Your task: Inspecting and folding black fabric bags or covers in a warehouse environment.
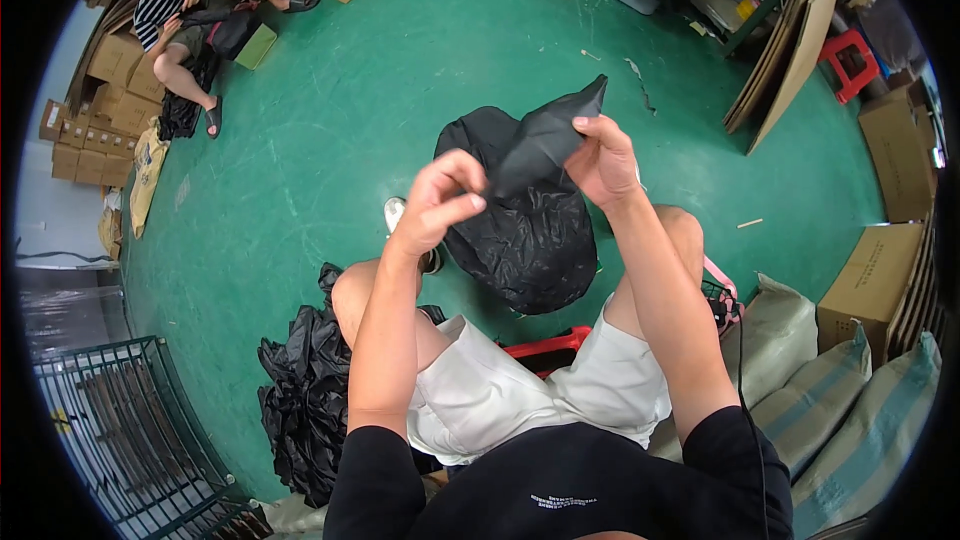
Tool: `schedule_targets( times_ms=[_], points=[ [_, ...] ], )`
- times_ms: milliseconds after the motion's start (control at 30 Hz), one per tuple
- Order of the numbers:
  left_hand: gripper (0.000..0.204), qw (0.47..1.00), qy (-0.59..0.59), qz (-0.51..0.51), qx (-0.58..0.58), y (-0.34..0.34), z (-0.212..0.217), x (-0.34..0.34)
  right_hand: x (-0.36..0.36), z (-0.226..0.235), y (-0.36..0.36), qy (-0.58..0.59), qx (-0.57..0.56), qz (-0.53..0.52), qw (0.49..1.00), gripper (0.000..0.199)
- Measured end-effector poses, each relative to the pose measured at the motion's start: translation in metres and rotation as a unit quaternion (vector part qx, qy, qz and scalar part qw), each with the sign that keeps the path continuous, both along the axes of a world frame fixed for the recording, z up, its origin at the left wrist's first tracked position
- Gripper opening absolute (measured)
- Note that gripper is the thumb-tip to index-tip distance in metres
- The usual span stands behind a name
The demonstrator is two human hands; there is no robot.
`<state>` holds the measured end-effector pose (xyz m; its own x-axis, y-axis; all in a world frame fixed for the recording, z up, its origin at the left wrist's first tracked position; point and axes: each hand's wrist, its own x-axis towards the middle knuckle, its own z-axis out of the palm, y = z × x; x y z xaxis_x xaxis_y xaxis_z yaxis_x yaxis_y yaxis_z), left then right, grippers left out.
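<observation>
My right hand (605,160) pinches a thin black sheet-like piece (545,145), its pointed corner rising above my fingers. What the piece is made into, I cannot make out. My left hand (438,202) is at the other end of it, fingers curled and thumb stretched toward the edge. Motion smears these fingertips, so whether they grip the edge is unclear. Below both hands, between my knees, a bulging black plastic bag (525,260) sits on the floor.
Crumpled black plastic (305,400) lies beside my left leg. A green metal rack (130,430) stands lower left; woven sacks (790,330) and cartons (875,275) are on my right. Flattened cardboard (790,50) leans upper right. Another person (180,10) sits far left.
</observation>
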<state>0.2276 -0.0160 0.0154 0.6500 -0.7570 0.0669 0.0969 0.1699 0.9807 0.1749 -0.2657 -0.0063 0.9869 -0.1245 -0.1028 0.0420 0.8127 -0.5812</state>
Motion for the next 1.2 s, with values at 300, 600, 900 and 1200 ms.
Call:
schedule_targets(
  times_ms=[300, 600, 900, 1200],
  points=[
    [0.043, 0.884, 0.462, 0.071, 0.021, -0.037, -0.071, -0.031, -0.031, 0.001, -0.002, -0.008, 0.081, 0.115, 0.990, 0.061],
    [0.080, 0.831, 0.432, 0.217, -0.274, -0.043, -0.025, -0.014, -0.054, -0.012, 0.004, 0.048, -0.125, 0.339, 0.931, 0.083],
    [0.043, 0.891, 0.398, 0.128, -0.174, -0.012, -0.024, 0.008, -0.032, -0.006, 0.017, -0.055, -0.372, 0.471, 0.798, 0.010],
    [0.049, 0.856, 0.425, 0.068, -0.285, -0.004, -0.010, -0.013, -0.023, -0.018, 0.039, 0.065, -0.531, 0.035, 0.844, 0.050]
  ],
)
